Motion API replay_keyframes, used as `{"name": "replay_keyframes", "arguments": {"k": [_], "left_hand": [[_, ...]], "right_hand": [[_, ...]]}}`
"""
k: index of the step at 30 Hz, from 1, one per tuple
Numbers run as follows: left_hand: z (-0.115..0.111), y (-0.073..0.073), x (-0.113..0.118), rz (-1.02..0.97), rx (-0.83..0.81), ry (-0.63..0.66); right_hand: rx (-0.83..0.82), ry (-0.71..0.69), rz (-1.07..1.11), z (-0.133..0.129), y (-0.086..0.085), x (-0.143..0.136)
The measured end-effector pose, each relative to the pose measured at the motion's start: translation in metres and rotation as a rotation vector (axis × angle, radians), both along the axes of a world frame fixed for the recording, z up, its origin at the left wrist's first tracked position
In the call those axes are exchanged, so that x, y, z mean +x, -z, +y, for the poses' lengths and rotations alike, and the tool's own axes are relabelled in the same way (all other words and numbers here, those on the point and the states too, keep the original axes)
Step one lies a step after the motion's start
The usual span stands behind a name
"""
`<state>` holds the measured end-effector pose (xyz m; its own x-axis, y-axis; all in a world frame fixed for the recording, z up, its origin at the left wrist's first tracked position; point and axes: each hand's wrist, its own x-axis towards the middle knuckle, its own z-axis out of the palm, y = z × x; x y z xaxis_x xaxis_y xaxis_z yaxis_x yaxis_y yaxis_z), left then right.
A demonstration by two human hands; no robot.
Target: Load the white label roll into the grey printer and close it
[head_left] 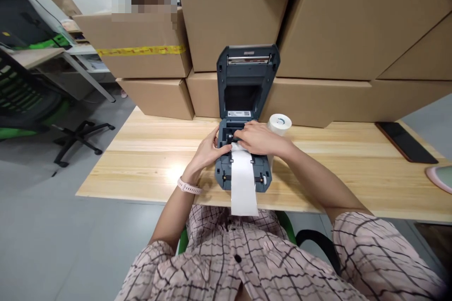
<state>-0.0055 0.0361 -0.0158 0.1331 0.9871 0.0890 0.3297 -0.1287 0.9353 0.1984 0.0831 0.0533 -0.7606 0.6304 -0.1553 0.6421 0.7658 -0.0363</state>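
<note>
From the head camera, a dark grey label printer (243, 150) sits on the light wooden counter (148, 160) with its lid (247, 75) swung up and leaning back toward a wall of stacked cardboard boxes (328, 33). A white paper strip (243, 183) runs out of the printer's open bay, over its front edge, and hangs down past the counter's rim toward the person's checked shirt (247, 258). The left hand (208, 150) rests against the printer's left side, its fingers (217, 138) curled loosely onto the housing edge, touching it rather than clamping anything. The right hand (259, 137) lies palm down over the open bay where the strip begins, its fingers (242, 134) bent down into the mechanism; whether they pinch the paper or only press on it cannot be told. A pale watch band (189, 187) circles the left wrist. Just behind the right hand, touching the printer's right side, stands a white label roll (279, 123). Well to the right on the counter lies a black phone (406, 142), and a green office chair (31, 99) stands on the floor at left.
</note>
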Motion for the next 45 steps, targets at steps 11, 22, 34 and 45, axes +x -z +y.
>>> {"name": "replay_keyframes", "arguments": {"k": [11, 22, 34, 45], "left_hand": [[0.002, -0.009, -0.006, -0.165, -0.149, 0.065], [-0.002, -0.005, -0.003, -0.199, -0.133, 0.051], [-0.003, -0.004, -0.001, -0.203, -0.133, 0.018], [-0.003, -0.01, 0.0, -0.248, -0.119, 0.107]], "right_hand": [[-0.271, -0.18, -0.043, 0.025, 0.001, -0.01], [-0.667, -0.071, 0.835, 0.005, -0.008, 0.15], [-0.764, 0.525, 0.944, 0.011, 0.08, 0.205], [-0.71, 0.477, 0.923, 0.062, 0.061, 0.183]]}}
